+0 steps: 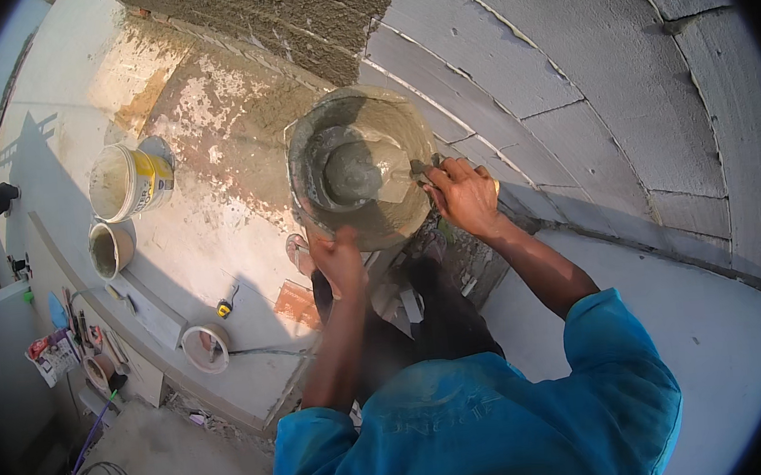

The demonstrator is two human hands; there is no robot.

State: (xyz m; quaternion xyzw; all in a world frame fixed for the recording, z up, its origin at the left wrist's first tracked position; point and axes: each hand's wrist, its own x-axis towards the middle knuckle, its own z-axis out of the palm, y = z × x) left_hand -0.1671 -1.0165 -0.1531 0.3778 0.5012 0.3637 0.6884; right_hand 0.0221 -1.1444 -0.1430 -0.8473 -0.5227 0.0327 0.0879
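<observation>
Mortar (352,173) sits in a wide basin (309,122) at the scene's middle, a trowel (394,185) at its right side. The right hand (469,197) is curled, apparently around the trowel's handle; the left hand (339,261) is at the basin's near rim, its exact grip unclear. Mixing or scooping seems in hand; the next move probably calls for a level blade. Farther left, a bucket (125,183) bears a yellow printed label; the blue shirt (506,434) has faint lettering.
</observation>
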